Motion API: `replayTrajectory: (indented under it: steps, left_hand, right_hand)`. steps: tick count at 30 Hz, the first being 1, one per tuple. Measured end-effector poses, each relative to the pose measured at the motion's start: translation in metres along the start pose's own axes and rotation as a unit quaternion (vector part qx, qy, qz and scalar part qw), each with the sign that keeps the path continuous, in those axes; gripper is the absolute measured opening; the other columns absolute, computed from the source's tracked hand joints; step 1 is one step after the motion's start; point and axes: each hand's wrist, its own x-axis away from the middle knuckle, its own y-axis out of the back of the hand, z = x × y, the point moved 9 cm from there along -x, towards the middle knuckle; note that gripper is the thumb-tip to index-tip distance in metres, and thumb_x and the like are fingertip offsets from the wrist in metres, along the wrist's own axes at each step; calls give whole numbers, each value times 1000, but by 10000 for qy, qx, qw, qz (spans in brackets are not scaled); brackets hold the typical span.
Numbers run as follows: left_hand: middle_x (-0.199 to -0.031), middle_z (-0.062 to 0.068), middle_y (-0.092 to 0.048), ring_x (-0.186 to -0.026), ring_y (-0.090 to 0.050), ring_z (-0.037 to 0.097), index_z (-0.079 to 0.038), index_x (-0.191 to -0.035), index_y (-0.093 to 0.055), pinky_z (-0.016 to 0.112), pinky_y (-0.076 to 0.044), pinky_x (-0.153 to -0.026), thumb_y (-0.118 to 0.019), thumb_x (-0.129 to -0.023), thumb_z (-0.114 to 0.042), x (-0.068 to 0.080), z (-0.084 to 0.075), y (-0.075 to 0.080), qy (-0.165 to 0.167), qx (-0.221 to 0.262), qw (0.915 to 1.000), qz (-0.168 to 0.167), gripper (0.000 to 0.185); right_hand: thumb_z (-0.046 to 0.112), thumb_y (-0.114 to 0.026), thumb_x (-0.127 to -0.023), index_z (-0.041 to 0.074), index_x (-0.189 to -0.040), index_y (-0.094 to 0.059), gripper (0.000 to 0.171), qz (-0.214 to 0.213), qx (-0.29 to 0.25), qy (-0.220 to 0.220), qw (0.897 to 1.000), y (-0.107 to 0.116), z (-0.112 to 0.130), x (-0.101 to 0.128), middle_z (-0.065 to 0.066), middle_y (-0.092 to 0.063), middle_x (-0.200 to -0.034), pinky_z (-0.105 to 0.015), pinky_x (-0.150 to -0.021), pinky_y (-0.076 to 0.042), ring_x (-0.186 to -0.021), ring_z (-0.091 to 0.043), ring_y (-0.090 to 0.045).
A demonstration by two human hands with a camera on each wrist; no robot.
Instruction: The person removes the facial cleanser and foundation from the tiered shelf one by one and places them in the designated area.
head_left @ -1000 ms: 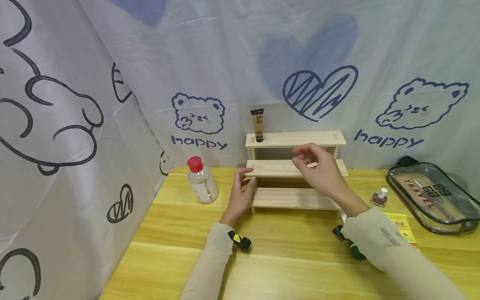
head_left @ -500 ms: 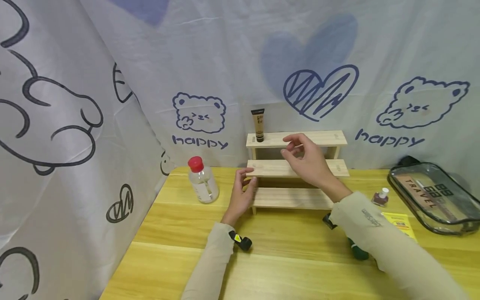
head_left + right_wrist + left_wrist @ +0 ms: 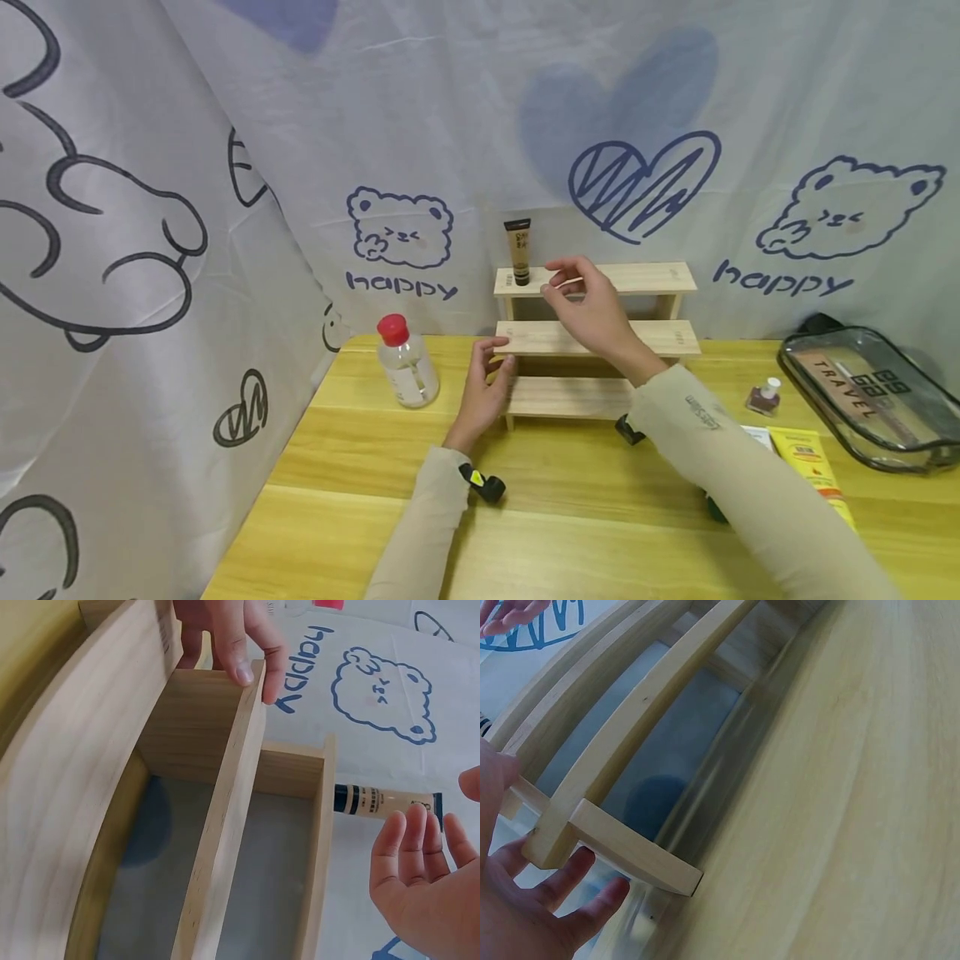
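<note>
A three-tier wooden shelf (image 3: 660,337) stands on the table against the printed curtain. My left hand (image 3: 483,393) holds its left end; in the right wrist view, a fingertip rests on the edge of the middle tier. On the left of the top tier stands a tan cosmetic tube (image 3: 519,252) with black ends, cap down. Just right of the tube is my right hand (image 3: 588,308), raised over the shelf, its fingers loosely curved with nothing between them. The right wrist view shows the fingers (image 3: 412,844) apart from the tube (image 3: 382,802).
A clear bottle (image 3: 410,372) with a red cap stands left of the shelf. To the right are a nail polish bottle (image 3: 763,398), a yellow tube (image 3: 813,468), a white item (image 3: 757,434) and a clear travel pouch (image 3: 873,396). A dark green object (image 3: 716,508) is partly hidden under the right sleeve.
My right hand has moved left and slightly up across the shelf, closer to the tan tube. The left hand has stayed at the shelf's left end.
</note>
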Motion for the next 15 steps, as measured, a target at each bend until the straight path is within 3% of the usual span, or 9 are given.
replayTrajectory:
  steps: [10, 15]
  left_hand:
    - [-163, 14, -51, -141, -56, 44, -11, -146, -48, 59, -49, -118, -56, -115, -16, 1, 2, -1, 88, -45, 9999, 94, 32]
    - [-163, 13, -50, -143, -56, 42, -12, -147, -48, 60, -48, -119, -56, -115, -16, 0, 3, -1, 115, -95, 9999, 87, 33]
  right_hand:
    - [19, -67, -108, 4, -147, -57, 43, -129, -109, -376, 9991, -12, 1, -20, -16, -63, -129, -34, -90, -53, -121, -33, -64]
    - [20, -65, -108, 3, -152, -52, 48, -224, -113, -639, 9976, -16, 2, -32, -19, -61, -140, -42, -101, -56, -133, -34, -61]
